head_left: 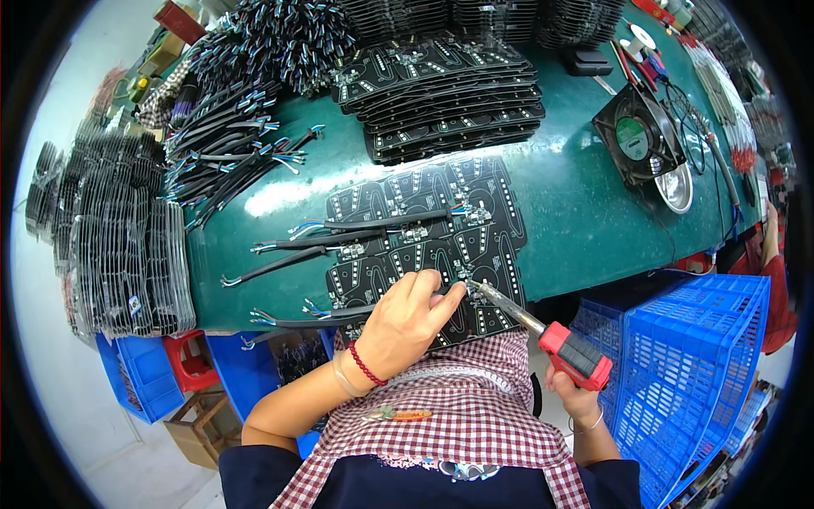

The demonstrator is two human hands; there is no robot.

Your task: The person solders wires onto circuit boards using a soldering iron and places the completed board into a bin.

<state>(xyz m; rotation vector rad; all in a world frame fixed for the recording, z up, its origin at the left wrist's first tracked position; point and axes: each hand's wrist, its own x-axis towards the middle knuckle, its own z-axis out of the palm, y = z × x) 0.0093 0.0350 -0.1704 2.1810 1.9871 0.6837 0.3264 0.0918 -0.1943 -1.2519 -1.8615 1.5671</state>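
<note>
A panel of joined black circuit boards (pixel 487 182) lies flat at the near edge of the green table. Over its lower part, my left hand (pixel 407 314) pinches the end of a black-sheathed cable (pixel 326 321), whose thin coloured wires fan out to the left. In my right hand (pixel 572 392) is a red-and-black soldering gun (pixel 577 355). Its tip meets the board right beside my left fingertips; the contact point itself is too small to make out. Further cables (pixel 386 222) lie across the panel, with wire ends at some of the boards.
Stacked black boards (pixel 441 89) stand behind the panel. Bundled cables (pixel 225 140) are piled at the back left, beside racked boards (pixel 127 246). A black fan (pixel 636 136) and a metal dish (pixel 674 188) sit at right. Blue crates (pixel 678 356) flank me; another person's arm (pixel 772 233) shows far right.
</note>
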